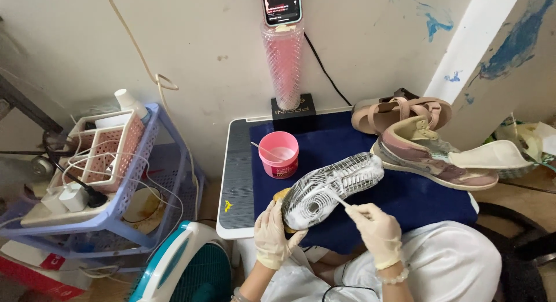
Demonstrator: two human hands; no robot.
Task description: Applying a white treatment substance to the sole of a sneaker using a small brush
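**Sneaker held sole-up, tool at its mid-sole**

Sneaker (331,189) lay sole-up over the near edge of the table (236,180), just nearer than the pink tub (278,154). Long axis ran on a slant: heel low and toward the left hand (273,232), toe raised and pointing away to the right, toward the second sneaker (431,157) resting on the blue mat (347,142). Heel end cupped from below by the gloved left hand, fingers (295,238) clamped round the heel. Gloved right hand (376,229) sat just right of and nearer than the mid-sole, fingers together, pinched on a thin white stick (343,203) whose tip touched the whitened tread. So: sole lay up and left from the right fingers, right hand nearer the middle of the shoe, left hand nearer the heel. Beyond the tub, a pink stand (283,61) with a phone (281,5) atop; sandal (399,112) farther right of the tub, behind the second sneaker.
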